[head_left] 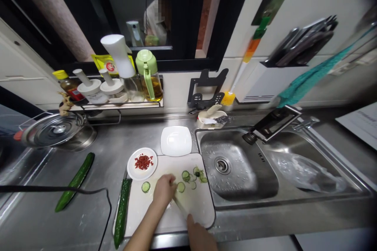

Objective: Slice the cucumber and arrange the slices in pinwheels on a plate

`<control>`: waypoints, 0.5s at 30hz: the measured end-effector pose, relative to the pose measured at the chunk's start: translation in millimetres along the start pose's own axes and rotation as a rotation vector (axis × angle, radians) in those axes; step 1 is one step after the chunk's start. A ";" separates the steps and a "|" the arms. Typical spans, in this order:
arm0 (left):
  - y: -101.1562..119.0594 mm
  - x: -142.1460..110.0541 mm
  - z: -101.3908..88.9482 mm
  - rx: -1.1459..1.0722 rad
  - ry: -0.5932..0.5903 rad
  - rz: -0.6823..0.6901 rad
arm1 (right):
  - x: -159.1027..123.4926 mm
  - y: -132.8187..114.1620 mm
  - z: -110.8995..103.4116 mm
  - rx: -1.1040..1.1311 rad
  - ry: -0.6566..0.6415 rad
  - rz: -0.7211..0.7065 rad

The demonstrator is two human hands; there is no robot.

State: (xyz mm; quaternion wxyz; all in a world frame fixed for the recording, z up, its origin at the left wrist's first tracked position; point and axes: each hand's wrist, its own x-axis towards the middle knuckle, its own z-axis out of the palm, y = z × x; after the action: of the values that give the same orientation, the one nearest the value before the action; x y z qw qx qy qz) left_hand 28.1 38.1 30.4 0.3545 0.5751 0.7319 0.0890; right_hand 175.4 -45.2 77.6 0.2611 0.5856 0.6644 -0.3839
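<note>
My left hand [163, 190] rests curled on the white cutting board [200, 208], fingers pressed down on something hidden beneath them. Close to its right side runs a pale knife blade [180, 205], gripped by my right hand [200, 236] at the bottom edge of the view. Several round cucumber slices [186, 176] lie on the board beyond the blade, and one more slice [145, 187] lies left of my left hand. A whole cucumber [122, 211] lies along the board's left edge.
A small round plate of red berries [142, 163] and a square white plate [176, 140] sit behind the board. Another cucumber [75, 182] and a black cable [59, 190] lie left. The sink [235, 168] with its faucet [273, 123] is right; a pot lid [55, 129] far left.
</note>
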 end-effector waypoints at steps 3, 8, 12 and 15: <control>13.9 6.4 9.6 0.059 -0.043 -0.022 | 2.3 0.4 3.2 0.004 0.013 0.009; 15.3 10.9 20.2 0.117 -0.089 -0.054 | 4.0 2.5 5.8 0.039 0.033 0.008; 15.1 12.1 19.3 0.125 -0.112 -0.051 | 1.6 2.0 2.7 0.043 0.014 -0.003; 16.0 11.6 17.5 0.110 -0.125 -0.038 | -0.4 0.7 0.2 0.038 0.011 -0.004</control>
State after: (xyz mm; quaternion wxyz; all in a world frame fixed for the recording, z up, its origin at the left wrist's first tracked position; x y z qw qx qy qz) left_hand 50.4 48.9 21.4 0.3688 0.5843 0.7229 0.0060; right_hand 176.2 -45.6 77.7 0.2457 0.5912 0.6596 -0.3937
